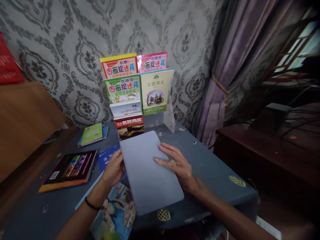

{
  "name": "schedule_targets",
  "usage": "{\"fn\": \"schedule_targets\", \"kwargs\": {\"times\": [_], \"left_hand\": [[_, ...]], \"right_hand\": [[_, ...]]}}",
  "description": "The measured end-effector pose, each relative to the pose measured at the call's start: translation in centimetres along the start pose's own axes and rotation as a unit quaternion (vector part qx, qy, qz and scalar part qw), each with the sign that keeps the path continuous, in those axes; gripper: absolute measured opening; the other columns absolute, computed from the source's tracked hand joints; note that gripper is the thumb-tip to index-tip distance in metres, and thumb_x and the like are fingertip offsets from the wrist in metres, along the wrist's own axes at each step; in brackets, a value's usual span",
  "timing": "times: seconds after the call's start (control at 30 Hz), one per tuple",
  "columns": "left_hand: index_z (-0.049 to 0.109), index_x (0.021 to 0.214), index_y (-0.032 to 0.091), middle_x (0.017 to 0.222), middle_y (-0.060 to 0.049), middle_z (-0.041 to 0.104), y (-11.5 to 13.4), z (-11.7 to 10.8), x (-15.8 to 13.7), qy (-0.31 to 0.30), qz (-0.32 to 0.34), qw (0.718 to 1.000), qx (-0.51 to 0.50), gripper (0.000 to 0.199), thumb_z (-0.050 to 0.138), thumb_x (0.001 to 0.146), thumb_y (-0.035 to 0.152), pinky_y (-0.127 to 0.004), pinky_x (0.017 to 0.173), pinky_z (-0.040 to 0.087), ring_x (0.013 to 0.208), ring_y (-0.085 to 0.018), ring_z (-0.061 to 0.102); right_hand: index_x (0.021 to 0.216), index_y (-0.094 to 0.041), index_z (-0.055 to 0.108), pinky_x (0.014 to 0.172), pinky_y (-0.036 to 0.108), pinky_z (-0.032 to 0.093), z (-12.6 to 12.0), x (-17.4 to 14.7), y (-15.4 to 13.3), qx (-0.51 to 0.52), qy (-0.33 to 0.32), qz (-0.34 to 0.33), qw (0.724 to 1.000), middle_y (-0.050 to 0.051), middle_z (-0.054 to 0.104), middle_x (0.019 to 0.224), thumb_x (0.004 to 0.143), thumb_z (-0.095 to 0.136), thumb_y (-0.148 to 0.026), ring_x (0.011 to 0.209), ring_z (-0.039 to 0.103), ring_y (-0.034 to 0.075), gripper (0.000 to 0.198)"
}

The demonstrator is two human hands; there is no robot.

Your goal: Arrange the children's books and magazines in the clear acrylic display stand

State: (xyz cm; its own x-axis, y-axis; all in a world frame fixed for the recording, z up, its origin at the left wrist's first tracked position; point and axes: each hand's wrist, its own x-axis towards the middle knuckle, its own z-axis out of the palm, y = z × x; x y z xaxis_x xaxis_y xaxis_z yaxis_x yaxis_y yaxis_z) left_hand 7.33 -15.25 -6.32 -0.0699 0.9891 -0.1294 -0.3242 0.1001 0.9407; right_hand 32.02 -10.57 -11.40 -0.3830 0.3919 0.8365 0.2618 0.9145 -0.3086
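A plain pale blue-grey book [151, 173] is held between my two hands, tilted above the table. My left hand [115, 168] grips its left edge, the fingers partly hidden behind it. On the other side, my right hand [178, 165] holds the right edge, with fingers lying across the cover. Just beyond the book stands a clear tiered display rack [160, 121]. Several upright books fill its tiers, among them a green-and-cream book [157, 91] and a red-and-black book [129, 126]. Below my left hand lies a picture-covered book [120, 211], beside a blue booklet [106, 156].
A dark book on an orange one [68, 170] lies at left, with a green book on a blue one [92, 134] behind. A wooden box [30, 123] bearing a red basket [10, 63] borders the left. Past the table's [212, 180] right edge stands a dark desk [265, 160] with cables.
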Motion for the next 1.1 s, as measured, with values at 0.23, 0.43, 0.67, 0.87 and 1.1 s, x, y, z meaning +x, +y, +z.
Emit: {"fn": "schedule_targets", "kwargs": {"times": [0.23, 0.43, 0.67, 0.87, 1.1], "left_hand": [[0.071, 0.1, 0.015, 0.089, -0.004, 0.078, 0.1, 0.2, 0.7, 0.06, 0.018, 0.991, -0.118, 0.033, 0.079, 0.077, 0.037, -0.025, 0.065, 0.057, 0.072, -0.016, 0.071], [0.063, 0.111, 0.019, 0.084, 0.0, 0.075, 1.4, 0.4, 1.9, 0.074, 0.041, 0.996, -0.026, 0.062, 0.087, 0.054, 0.024, -0.022, 0.057, 0.051, 0.058, -0.013, 0.066], [0.059, 0.108, 0.02, 0.076, -0.001, 0.067, 7.3, 1.3, 5.2, -0.002, 0.185, 0.941, 0.283, 0.043, 0.067, 0.073, 0.044, -0.026, 0.051, 0.047, 0.061, -0.018, 0.065], [0.07, 0.1, 0.019, 0.097, -0.008, 0.076, 15.1, 0.9, 10.3, 0.062, 0.428, 0.663, 0.611, 0.031, 0.044, 0.09, 0.033, -0.034, 0.082, 0.052, 0.09, -0.022, 0.069], [0.072, 0.11, 0.018, 0.118, -0.012, 0.073, 16.6, -0.6, 14.6, 0.069, 0.421, 0.521, 0.739, 0.037, 0.041, 0.092, 0.026, -0.04, 0.093, 0.052, 0.107, -0.028, 0.068]], "right_hand": [[0.134, -0.031, 0.063, 0.098, 0.053, 0.055, 0.0, 0.8, 0.4, -0.042, 0.019, -0.073, 0.996, 0.013, 0.062, 0.138, 0.092, 0.064, -0.015, 0.13, 0.055, 0.029, 0.045], [0.136, -0.031, 0.061, 0.097, 0.043, 0.057, 0.1, 1.9, 1.2, 0.027, -0.073, -0.072, 0.994, 0.01, 0.069, 0.129, 0.099, 0.05, -0.018, 0.125, 0.061, 0.021, 0.041], [0.1, -0.022, 0.08, 0.07, 0.032, 0.062, -2.2, 3.7, 1.5, 0.06, 0.047, 0.134, 0.988, 0.009, 0.079, 0.087, 0.098, 0.049, -0.052, 0.079, 0.075, 0.023, 0.043], [0.055, -0.021, 0.074, 0.049, 0.028, 0.051, -5.0, 6.0, 3.3, 0.019, 0.14, 0.28, 0.949, 0.005, 0.067, 0.051, 0.09, 0.055, -0.064, 0.049, 0.065, 0.019, 0.059], [0.054, -0.02, 0.062, 0.043, 0.027, 0.047, -6.7, 6.5, 5.6, 0.052, 0.185, 0.31, 0.931, 0.007, 0.067, 0.053, 0.087, 0.058, -0.066, 0.049, 0.064, 0.018, 0.057]]}}
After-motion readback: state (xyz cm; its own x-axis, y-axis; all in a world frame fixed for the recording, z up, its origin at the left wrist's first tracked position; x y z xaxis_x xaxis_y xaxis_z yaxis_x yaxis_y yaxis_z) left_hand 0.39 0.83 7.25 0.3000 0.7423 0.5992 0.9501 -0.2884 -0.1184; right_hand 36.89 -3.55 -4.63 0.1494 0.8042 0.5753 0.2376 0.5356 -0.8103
